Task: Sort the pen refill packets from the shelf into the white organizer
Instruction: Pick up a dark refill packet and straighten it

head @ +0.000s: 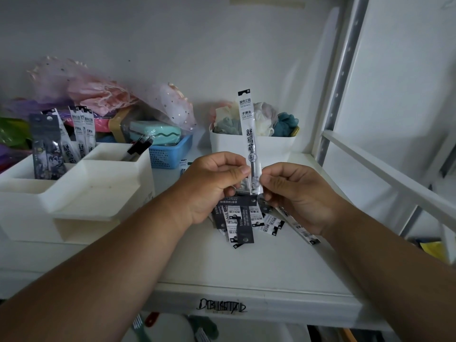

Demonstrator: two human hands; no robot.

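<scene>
Head view: one slim white plastic pen refill packet (249,134) stands upright above the white shelf (222,262), lower end pinched between left hand (209,186) and right hand (293,193) fingers. Likely light, flexible, slippery; grip low. White organizer (74,193) sits left.

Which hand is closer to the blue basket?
Left. The left hand is just right of and in front of the blue basket on the shelf. The right hand is further right, beyond the upright refill packet both hands pinch.
</scene>
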